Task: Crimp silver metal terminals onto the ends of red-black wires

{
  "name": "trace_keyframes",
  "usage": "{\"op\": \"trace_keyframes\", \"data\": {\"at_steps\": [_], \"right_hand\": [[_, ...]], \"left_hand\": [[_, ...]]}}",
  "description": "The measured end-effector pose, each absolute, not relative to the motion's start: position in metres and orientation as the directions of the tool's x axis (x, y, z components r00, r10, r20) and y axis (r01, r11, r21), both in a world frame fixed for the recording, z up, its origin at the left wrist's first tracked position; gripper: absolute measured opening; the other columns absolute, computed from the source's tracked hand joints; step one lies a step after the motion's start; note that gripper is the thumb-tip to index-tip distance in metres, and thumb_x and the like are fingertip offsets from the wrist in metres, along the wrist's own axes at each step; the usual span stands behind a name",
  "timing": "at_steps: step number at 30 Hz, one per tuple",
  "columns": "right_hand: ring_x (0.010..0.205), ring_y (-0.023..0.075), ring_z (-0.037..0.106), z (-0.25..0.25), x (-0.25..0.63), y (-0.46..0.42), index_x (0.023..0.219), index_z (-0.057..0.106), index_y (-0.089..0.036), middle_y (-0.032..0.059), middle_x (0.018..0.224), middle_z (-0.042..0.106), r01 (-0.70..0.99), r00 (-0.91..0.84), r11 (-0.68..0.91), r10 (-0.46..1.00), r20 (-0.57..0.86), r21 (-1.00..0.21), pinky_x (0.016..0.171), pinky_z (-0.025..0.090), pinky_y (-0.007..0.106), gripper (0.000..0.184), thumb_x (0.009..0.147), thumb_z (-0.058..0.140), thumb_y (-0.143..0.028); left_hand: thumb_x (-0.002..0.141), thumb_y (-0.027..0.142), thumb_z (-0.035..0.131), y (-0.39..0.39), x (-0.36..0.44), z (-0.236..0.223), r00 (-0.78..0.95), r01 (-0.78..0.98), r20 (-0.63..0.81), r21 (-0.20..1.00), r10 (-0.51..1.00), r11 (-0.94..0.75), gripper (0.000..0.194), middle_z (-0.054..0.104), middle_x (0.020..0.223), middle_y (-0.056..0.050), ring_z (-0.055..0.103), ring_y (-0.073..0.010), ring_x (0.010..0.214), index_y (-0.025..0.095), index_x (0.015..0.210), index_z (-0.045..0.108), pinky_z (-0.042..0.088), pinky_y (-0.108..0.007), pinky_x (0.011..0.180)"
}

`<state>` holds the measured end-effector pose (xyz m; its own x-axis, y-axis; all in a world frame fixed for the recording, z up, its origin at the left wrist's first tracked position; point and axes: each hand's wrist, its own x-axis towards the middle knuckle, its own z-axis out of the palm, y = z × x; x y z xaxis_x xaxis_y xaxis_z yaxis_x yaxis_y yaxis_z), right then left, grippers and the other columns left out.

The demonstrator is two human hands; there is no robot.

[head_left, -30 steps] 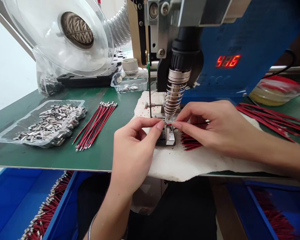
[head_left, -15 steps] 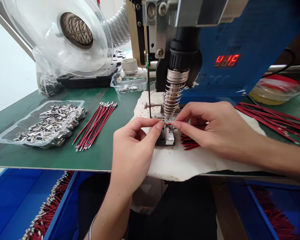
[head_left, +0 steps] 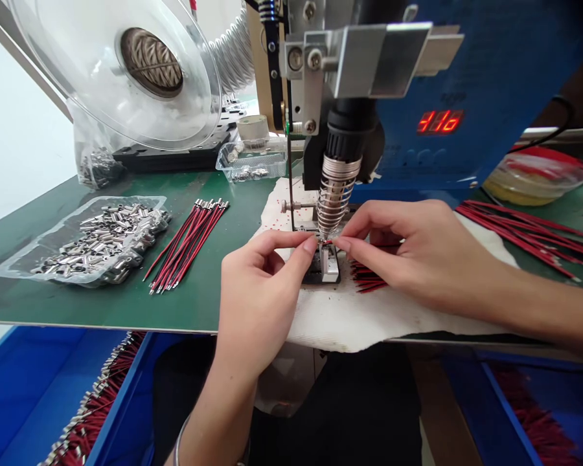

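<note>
My left hand (head_left: 265,285) is closed in a pinch at the small metal fixture (head_left: 329,265); what sits between its fingertips is too small and covered to make out. Opposite it, my right hand (head_left: 408,249) pinches a thin red wire (head_left: 328,242) whose end points toward the left fingertips. Between the two hands, the tip of the spring-wrapped soldering head (head_left: 337,191) comes down onto the wire end. Under the right hand lies a bundle of red and black wires (head_left: 366,277), partly hidden.
A clear tray of small metal cylinders (head_left: 109,239) stands left, beside wires with metal ends (head_left: 189,246). More red wires (head_left: 529,233) lie right on the green table (head_left: 194,314). A white cloth (head_left: 340,327) lies under the fixture. The blue machine (head_left: 466,58) rises behind; blue bins (head_left: 119,401) sit below.
The soldering head's upper bracket and spring have come down, and the red digits on the machine read differently. Both hands keep their pinch in nearly the same place.
</note>
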<state>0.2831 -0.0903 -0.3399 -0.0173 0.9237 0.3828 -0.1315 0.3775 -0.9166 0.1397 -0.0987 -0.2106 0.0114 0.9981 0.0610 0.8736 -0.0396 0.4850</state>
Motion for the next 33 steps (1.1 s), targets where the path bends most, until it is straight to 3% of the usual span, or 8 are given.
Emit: {"op": "trace_keyframes", "data": {"at_steps": [18,26,33], "right_hand": [[0.045,0.0115,0.059,-0.3391,0.2832,-0.0906,0.084,0.067,-0.021,-0.0032,0.062,0.068,-0.135,-0.03,0.376,0.923,0.383,-0.917,0.043,0.039,0.026,0.01,0.091,0.067,-0.028],[0.045,0.009,0.057,-0.3391,0.2829,-0.0902,0.083,0.068,-0.02,-0.005,0.062,0.067,-0.143,-0.017,0.384,0.92,0.39,-0.912,0.043,0.038,0.024,0.007,0.086,0.073,-0.025],[0.044,0.01,0.056,-0.3404,0.2832,-0.0901,0.083,0.068,-0.02,-0.0038,0.06,0.066,-0.121,-0.015,0.4,0.914,0.405,-0.908,0.044,0.037,0.025,0.011,0.09,0.068,-0.028]], "left_hand": [[0.086,0.042,0.072,-0.0993,0.1382,-0.2104,0.046,0.879,0.07,0.472,0.996,-0.074,0.023,0.075,0.09,-0.005,0.067,-0.0179,0.075,0.021,0.092,0.08,0.047,-0.025,0.06],[0.086,0.042,0.072,-0.0988,0.1386,-0.2109,0.038,0.874,0.063,0.482,0.997,-0.064,0.021,0.076,0.093,-0.005,0.068,-0.018,0.079,0.023,0.091,0.08,0.049,-0.025,0.064],[0.085,0.04,0.075,-0.0993,0.1385,-0.2109,0.035,0.875,0.073,0.479,0.997,-0.066,0.018,0.076,0.094,-0.004,0.068,-0.0184,0.082,0.024,0.09,0.08,0.05,-0.025,0.066]]}}
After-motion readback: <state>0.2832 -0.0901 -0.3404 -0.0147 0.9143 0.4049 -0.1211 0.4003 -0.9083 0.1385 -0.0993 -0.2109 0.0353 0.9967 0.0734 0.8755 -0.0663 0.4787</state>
